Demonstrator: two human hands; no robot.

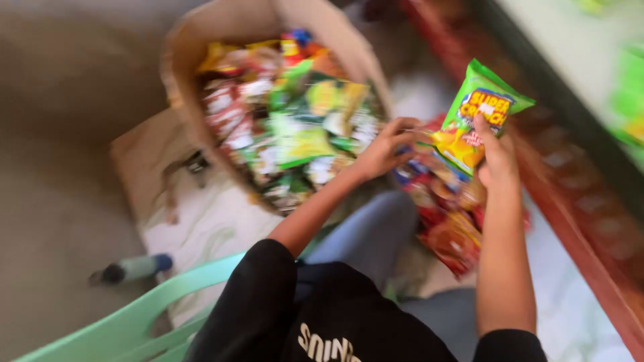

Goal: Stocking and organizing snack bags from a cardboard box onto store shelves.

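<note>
My right hand (pixel 498 155) is raised and grips a green and yellow snack packet (pixel 477 110) by its lower right edge. My left hand (pixel 384 149) pinches the packet's lower left corner with curled fingers. Below both hands a bunch of red and orange snack packets (pixel 448 231) hangs down over my lap; whether it is joined to the green packet is blurred. Just left of my left hand stands an open cardboard box (pixel 184 74) filled with several mixed snack packets (pixel 288 131).
A pale green plastic chair (pixel 134 318) curves across the bottom left. A bottle with a dark cap (pixel 134 268) lies on the floor beside the box's flattened flap (pixel 144 161). A red wooden ledge (pixel 583 221) runs along the right, with more green packets (pixel 630 94) beyond.
</note>
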